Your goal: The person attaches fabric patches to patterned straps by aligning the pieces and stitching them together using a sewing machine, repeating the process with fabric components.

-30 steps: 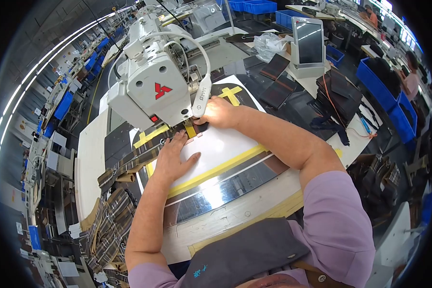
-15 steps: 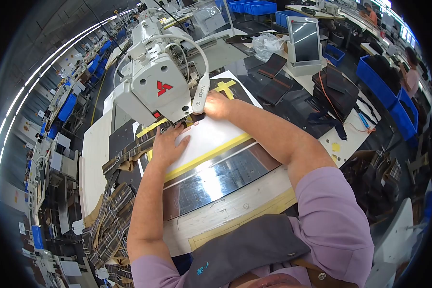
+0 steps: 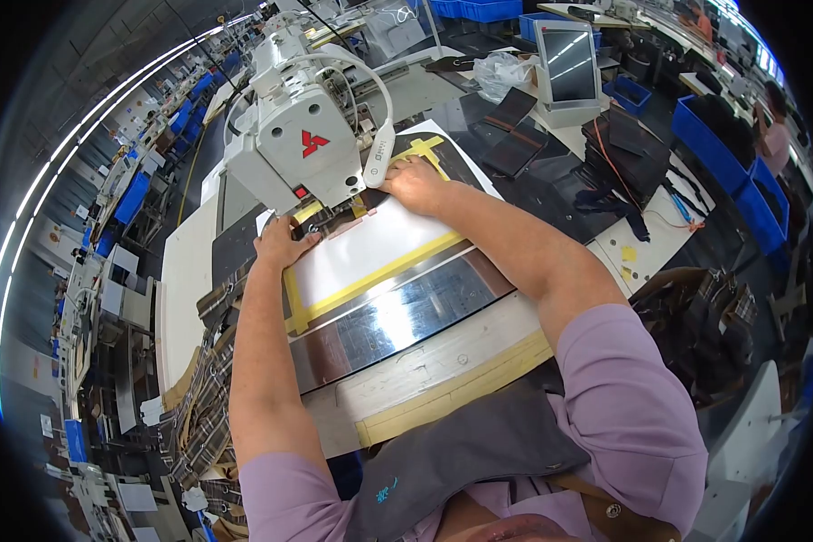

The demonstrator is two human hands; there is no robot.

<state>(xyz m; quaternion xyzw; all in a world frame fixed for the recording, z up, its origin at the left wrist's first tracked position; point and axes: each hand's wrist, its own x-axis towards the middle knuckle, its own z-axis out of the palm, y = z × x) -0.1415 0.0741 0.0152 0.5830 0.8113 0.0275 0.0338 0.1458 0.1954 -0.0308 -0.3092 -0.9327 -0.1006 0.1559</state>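
Under the white sewing machine head (image 3: 303,144) lies a white sheet (image 3: 361,257) edged with yellow tape (image 3: 370,280). My left hand (image 3: 283,242) rests at the sheet's left edge, left of the needle area, fingers apart, over the end of a plaid strip (image 3: 219,303). On the right of the machine head, my right hand (image 3: 415,187) lies on the sheet beside the white lamp arm (image 3: 380,155). Its fingertips are partly hidden by the lamp, and whether they grip anything cannot be made out. Small pinkish pieces (image 3: 350,225) show between the hands.
A screen (image 3: 569,68) stands at the back right, near a plastic bag (image 3: 499,76). Dark stacked pieces (image 3: 625,154) and dark panels (image 3: 515,149) lie on the right. Plaid fabric (image 3: 203,406) hangs at the left. Blue bins (image 3: 727,149) and people are farther right.
My left hand has moved left, away from the needle area, to the sheet's edge. My right hand stays beside the lamp arm. The camera view has shifted slightly.
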